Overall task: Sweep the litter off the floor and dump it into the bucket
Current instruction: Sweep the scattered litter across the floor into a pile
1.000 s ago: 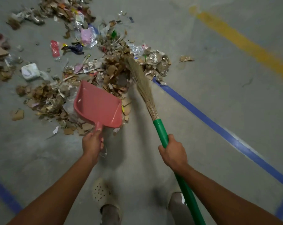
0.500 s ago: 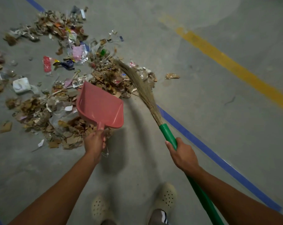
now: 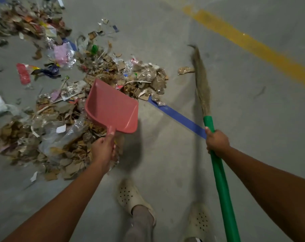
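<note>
Grey floor (image 3: 165,163) strewn with litter (image 3: 113,70); the right hand (image 3: 217,142) grips the broom (image 3: 220,175), bristles pointing away, while the left hand (image 3: 104,148) grips the dustpan (image 3: 111,109), its inside bare, mouth toward the litter.

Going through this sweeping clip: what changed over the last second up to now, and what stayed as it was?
The broom's bristles swung right, out of the litter pile, and now show blurred just right of a stray cardboard scrap. The right hand moved right with the green handle. Nothing was taken hold of or let go. Unchanged: the left hand grips the pink dustpan, empty, over the pile's near edge.
</note>
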### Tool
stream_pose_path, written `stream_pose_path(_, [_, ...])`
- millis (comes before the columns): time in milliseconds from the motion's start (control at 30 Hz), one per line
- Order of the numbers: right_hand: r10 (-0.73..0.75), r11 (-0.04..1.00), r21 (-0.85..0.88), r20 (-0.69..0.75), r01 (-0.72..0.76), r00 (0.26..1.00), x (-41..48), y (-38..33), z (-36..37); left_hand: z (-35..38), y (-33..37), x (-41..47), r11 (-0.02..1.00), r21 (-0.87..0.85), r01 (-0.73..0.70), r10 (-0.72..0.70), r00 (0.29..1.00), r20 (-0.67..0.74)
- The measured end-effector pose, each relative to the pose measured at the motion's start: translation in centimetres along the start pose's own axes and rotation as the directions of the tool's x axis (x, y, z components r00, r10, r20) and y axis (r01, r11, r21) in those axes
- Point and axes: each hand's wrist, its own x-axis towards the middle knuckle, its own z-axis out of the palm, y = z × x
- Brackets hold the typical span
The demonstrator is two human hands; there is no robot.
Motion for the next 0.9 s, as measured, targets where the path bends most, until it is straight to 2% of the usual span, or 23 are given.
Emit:
stream_pose_path(67, [0.003,1.000,-0.027,0.084,0.000,0.996,0.9,-1.7,1.7,-0.7,-0.6,1.8,1.000,0.022,0.006,-0.006,1.000,0.001])
stream_pose_path(233, [-0.067,0.978,-0.169,0.292,0.121,0.954,-1.5,-6.4,6.5,-3.4,-1.6,4.1,0.999,0.048,0.023,-0.021,0.999,-0.048])
stream_pose_path(333, [-0.086,0.979,-0.132,0.426,0.156,0.901,-4.5,-8.9,9.2,-5.7,-1.9,3.9,0.999,0.020,0.040,-0.038,0.998,-0.056])
stream_pose_path(433, [-0.130,0.968,-0.125,0.499,0.219,0.857,-7.4,-11.1,11.5,-7.6,-1.8,3.2,0.999,0.006,0.046,-0.045,0.993,-0.106])
stream_pose_path(533, [-0.165,0.952,-0.135,0.527,0.273,0.834,-9.8,-13.0,12.9,-9.8,-1.6,2.1,0.999,-0.003,0.046,-0.046,0.986,-0.162])
stream_pose_path(700, [-0.285,0.914,-0.127,0.471,0.384,0.835,-12.5,-14.5,11.9,-12.8,-1.8,-1.2,0.998,-0.060,0.028,-0.043,0.965,-0.258])
stream_pose_path(900, [-0.442,0.791,-0.212,0.452,0.575,0.775,-15.3,-15.1,8.2,-14.3,-3.1,-6.2,0.988,-0.152,-0.020,-0.033,0.941,-0.338])
